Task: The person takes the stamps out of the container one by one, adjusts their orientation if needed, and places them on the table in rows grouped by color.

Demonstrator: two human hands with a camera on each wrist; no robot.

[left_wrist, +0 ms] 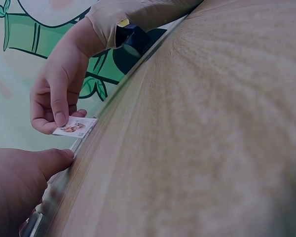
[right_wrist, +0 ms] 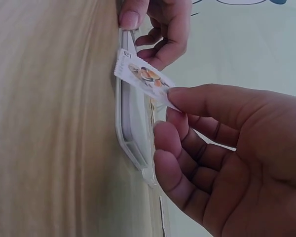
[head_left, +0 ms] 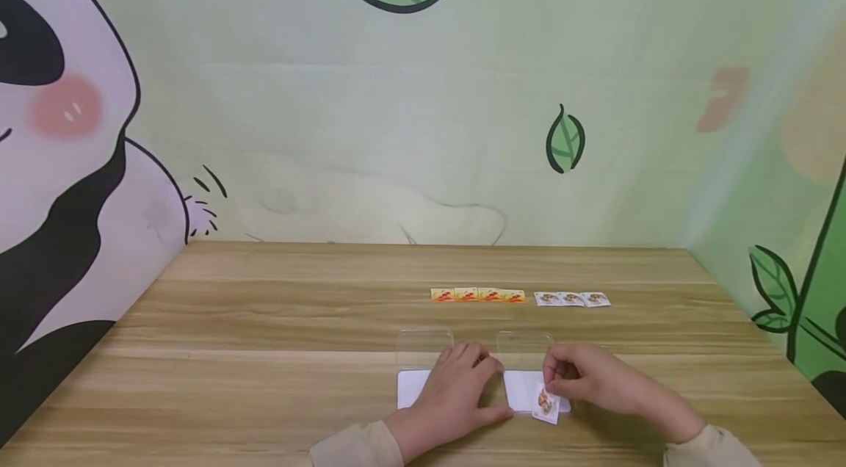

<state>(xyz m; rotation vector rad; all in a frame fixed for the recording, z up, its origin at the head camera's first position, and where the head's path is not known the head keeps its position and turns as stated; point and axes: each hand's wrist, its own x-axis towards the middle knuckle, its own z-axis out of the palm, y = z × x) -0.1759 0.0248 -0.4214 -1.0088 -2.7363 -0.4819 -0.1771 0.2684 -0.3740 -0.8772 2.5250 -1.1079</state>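
Observation:
My right hand (head_left: 584,377) pinches a small white postage stamp (right_wrist: 145,75) by one edge between thumb and fingers. The stamp has a perforated edge and a brown-orange picture. It is tilted over the right clear plastic box (head_left: 520,391), whose transparent lid lies folded back and which has a white layer inside. My left hand (head_left: 456,390) holds that box at its left side, thumb at the near corner and index finger at the far one. Partly hidden under the left hand is a second open box (head_left: 411,388) with white inside.
Toward the back of the wooden table (head_left: 264,320) lies a row of several yellow-and-red stamps (head_left: 477,295). To their right is a row of three white stamps (head_left: 571,299). A printed wall covering (head_left: 317,122) stands behind the table.

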